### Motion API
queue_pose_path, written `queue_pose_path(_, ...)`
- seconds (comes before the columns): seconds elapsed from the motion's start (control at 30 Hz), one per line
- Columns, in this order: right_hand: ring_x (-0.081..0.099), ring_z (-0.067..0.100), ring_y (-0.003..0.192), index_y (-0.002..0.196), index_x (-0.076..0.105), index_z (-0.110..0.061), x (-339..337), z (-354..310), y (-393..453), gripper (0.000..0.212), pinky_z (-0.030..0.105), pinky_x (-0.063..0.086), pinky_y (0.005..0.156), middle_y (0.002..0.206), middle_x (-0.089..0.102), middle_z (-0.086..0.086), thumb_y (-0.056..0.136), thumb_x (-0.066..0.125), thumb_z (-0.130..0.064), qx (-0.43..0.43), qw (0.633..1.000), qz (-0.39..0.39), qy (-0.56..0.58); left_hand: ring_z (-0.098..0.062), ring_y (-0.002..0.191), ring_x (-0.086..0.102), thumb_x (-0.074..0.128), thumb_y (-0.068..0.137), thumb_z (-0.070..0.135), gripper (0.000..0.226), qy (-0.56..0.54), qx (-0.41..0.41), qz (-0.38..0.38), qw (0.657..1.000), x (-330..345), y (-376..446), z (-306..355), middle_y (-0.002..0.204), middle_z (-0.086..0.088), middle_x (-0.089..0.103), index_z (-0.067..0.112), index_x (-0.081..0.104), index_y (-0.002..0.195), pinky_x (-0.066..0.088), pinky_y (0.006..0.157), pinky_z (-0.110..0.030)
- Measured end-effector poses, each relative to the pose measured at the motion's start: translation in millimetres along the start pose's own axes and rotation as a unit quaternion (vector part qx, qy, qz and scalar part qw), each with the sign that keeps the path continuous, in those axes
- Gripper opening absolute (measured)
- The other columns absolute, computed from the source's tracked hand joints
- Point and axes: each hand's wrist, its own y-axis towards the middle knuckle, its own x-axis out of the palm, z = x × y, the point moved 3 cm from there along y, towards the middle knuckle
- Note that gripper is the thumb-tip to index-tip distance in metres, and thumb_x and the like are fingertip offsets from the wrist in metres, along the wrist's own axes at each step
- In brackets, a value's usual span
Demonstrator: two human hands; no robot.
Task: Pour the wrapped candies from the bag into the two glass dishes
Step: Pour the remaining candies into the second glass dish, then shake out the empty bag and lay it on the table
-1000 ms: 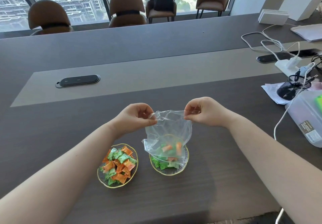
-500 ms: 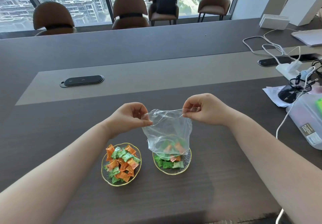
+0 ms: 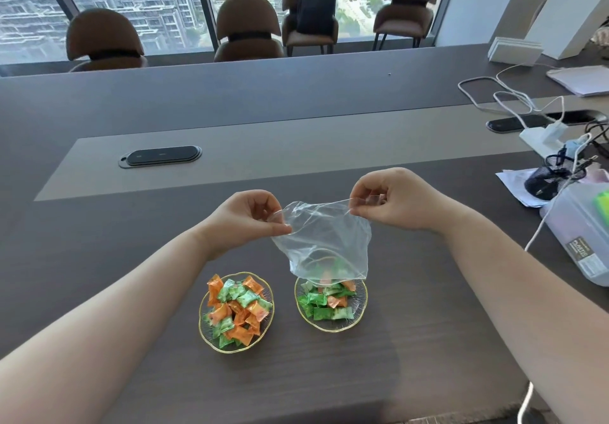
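A clear plastic bag (image 3: 324, 239) hangs upside down between my hands, its mouth just above the right glass dish (image 3: 360, 310). My left hand (image 3: 245, 216) pinches one upper corner of the bag and my right hand (image 3: 392, 201) pinches the other. The bag looks empty, with candies showing through its lower part. The right dish holds mostly green wrapped candies (image 3: 324, 305) with a few orange ones. The left glass dish (image 3: 205, 316), gold-rimmed, is heaped with orange and green wrapped candies (image 3: 239, 310).
At the right edge stand a clear plastic box (image 3: 583, 245), papers, a black object and white cables (image 3: 514, 100) with a power strip. A black socket cover (image 3: 160, 156) lies in the table's grey centre strip. Brown chairs (image 3: 247, 28) line the far side.
The bag has been lifted higher above the right dish. The candies that sat in its lower part now lie in the dish. Both hands rose slightly.
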Motion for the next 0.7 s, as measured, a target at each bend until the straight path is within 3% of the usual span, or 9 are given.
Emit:
queue_pose_path(0.1, 0.049, 0.005, 0.058, 0.077, 0.071, -0.011, 3, -4, 5, 0.003, 0.011, 0.041, 0.059, 0.067, 0.064, -0.011, 0.078, 0.073, -0.009, -0.001, 1.000, 0.012, 0.009, -0.013, 0.067, 0.049, 0.077, 0.071, 0.003, 0.017, -0.011, 0.006, 0.013, 1.000, -8, -1, 3, 0.063, 0.007, 0.057, 0.005, 0.061, 0.076, 0.044, 0.072, -0.027)
queue_pose_path(0.23, 0.048, 0.004, 0.055, 0.078, 0.071, -0.011, 14, -13, 16, 0.003, 0.009, 0.040, 0.059, 0.057, 0.058, -0.026, 0.080, 0.071, -0.009, -0.008, 1.000, 0.014, 0.002, -0.010, 0.070, 0.054, 0.074, 0.074, 0.002, 0.015, -0.020, 0.015, 0.055, 0.998, -25, -6, 0, 0.061, 0.015, 0.060, 0.011, 0.061, 0.075, 0.048, 0.075, -0.022)
queue_pose_path(0.47, 0.050, 0.001, 0.060, 0.085, 0.071, -0.016, 45, -44, 54, 0.008, 0.008, 0.040, 0.062, 0.080, 0.061, -0.009, 0.080, 0.071, -0.010, -0.045, 0.999, 0.004, -0.017, -0.010, 0.072, 0.056, 0.072, 0.074, -0.001, 0.021, -0.043, 0.004, 0.143, 0.989, -75, -34, -12, 0.063, 0.011, 0.057, 0.014, 0.059, 0.070, 0.049, 0.078, -0.019)
queue_pose_path(0.6, 0.048, 0.000, 0.054, 0.087, 0.070, -0.015, 76, -66, 80, 0.008, 0.006, 0.039, 0.059, 0.063, 0.057, -0.018, 0.082, 0.070, -0.009, -0.038, 0.999, -0.018, 0.012, -0.008, 0.065, 0.052, 0.076, 0.073, 0.005, 0.022, -0.017, -0.022, 0.221, 0.975, -114, -55, -25, 0.063, 0.008, 0.055, 0.016, 0.057, 0.068, 0.044, 0.069, -0.015)
queue_pose_path(0.7, 0.055, -0.001, 0.056, 0.090, 0.071, -0.014, 106, -84, 101, 0.008, 0.009, 0.046, 0.064, 0.075, 0.066, -0.004, 0.087, 0.064, -0.009, -0.032, 0.997, -0.053, 0.051, 0.002, 0.046, 0.046, 0.079, 0.071, 0.012, 0.022, -0.001, -0.055, 0.266, 0.962, -147, -75, -37, 0.048, 0.016, 0.053, 0.013, 0.057, 0.073, 0.040, 0.052, -0.008)
